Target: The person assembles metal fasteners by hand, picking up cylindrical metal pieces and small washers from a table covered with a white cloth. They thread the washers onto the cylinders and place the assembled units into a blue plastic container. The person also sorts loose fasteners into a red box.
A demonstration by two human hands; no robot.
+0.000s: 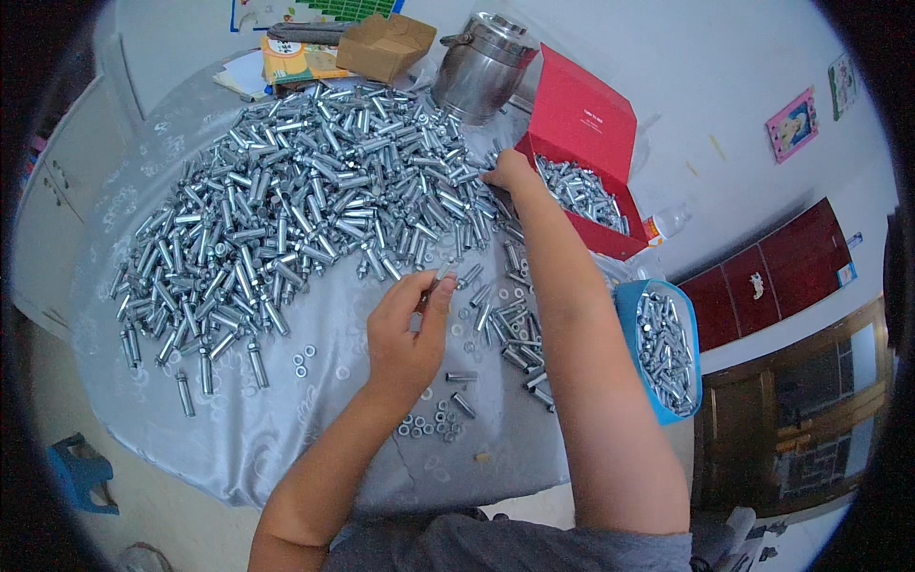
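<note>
My left hand (408,334) is closed in a pinch above the table, with a small silver metal part (445,272) at its fingertips, mostly covered by the fingers. Farther off, my right hand (512,172) reaches between the right edge of a big heap of metal expansion bolts (286,210) and an open red box (620,238) holding more metal parts. Its fingers are largely hidden. Loose sleeves (462,405), nuts (443,419) and washers (300,360) lie near my left hand. A smaller spread of bolts (515,329) lies beneath my right forearm.
A blue basket (694,334) full of metal parts stands right of my right forearm. Behind the heap are a steel pot (483,71), a cardboard box (384,48) and papers (243,74). A shiny grey cloth (181,429) covers the round table. A blue stool (81,472) stands lower left.
</note>
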